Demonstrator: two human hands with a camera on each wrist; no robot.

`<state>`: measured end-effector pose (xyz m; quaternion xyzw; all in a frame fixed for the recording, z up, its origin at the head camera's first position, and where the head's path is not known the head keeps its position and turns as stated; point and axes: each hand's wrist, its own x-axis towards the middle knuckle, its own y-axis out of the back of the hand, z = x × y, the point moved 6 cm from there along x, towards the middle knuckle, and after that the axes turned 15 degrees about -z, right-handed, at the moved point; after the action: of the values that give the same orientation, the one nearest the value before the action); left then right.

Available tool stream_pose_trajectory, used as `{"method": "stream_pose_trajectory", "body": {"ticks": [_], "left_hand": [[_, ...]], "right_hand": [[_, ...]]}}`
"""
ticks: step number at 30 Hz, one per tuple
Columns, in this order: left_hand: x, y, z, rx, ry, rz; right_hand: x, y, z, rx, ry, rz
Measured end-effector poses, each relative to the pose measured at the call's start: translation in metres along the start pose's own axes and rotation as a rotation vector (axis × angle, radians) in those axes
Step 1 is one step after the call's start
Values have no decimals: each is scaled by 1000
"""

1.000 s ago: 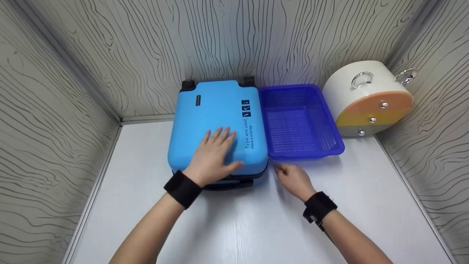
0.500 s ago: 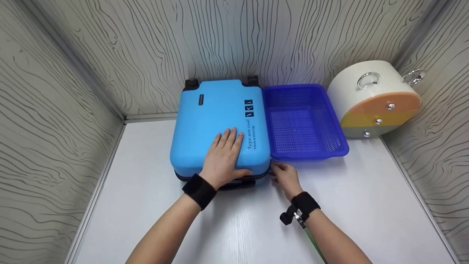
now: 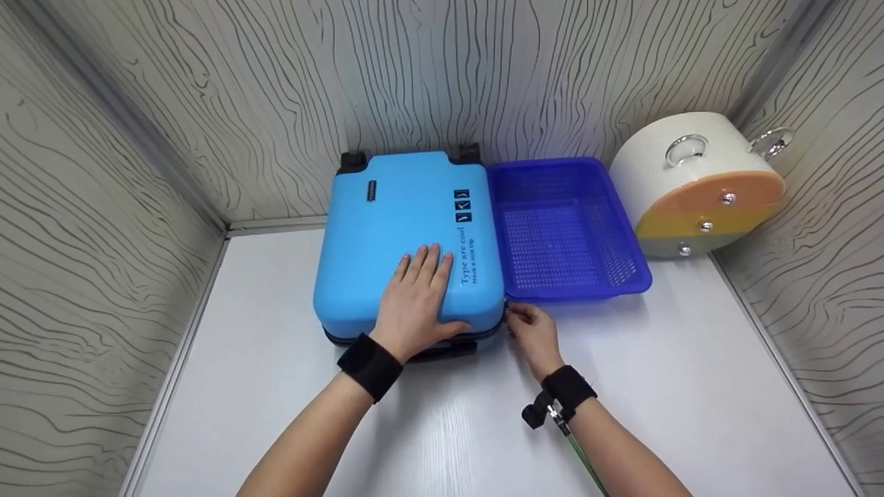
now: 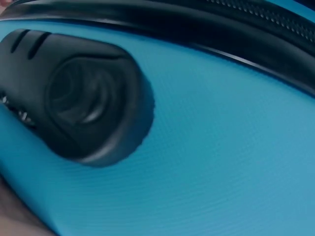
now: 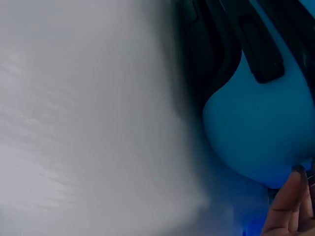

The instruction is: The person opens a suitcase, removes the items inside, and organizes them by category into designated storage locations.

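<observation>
Suitcase, light blue and hard-shelled, is lying flat at the centre of the head view, its wheels facing the back wall. Left hand is resting palm-down on the lid near the lower edge, fingers straight and close together, thumb lying along the front rim. Right hand is sitting at the case's lower right corner, just right of the dark zipper seam, fingers curled in a pinch; whatever they are pinching is too small to make out. In the right wrist view one fingertip is showing beside the blue corner. In the left wrist view the shell is filling the frame, with a black recessed fitting at the upper left.

White tabletop is lying open across the lower half of the frame. Blue perforated basket is sitting right of the case, just beside or touching it. White drum-shaped container is occupying the upper right corner against the wall panels.
</observation>
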<state>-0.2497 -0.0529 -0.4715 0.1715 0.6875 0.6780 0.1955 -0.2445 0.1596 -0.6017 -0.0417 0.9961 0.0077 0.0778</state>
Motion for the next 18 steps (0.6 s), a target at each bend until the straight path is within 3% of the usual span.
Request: {"method": "stream_pose_trajectory", "body": {"ticks": [9, 18], "left_hand": [[-1, 0, -1, 5, 4, 58], [1, -2, 1, 10, 17, 53]], "right_hand": [[-3, 2, -1, -95, 55, 49], [-10, 13, -6, -170, 104, 94]]}}
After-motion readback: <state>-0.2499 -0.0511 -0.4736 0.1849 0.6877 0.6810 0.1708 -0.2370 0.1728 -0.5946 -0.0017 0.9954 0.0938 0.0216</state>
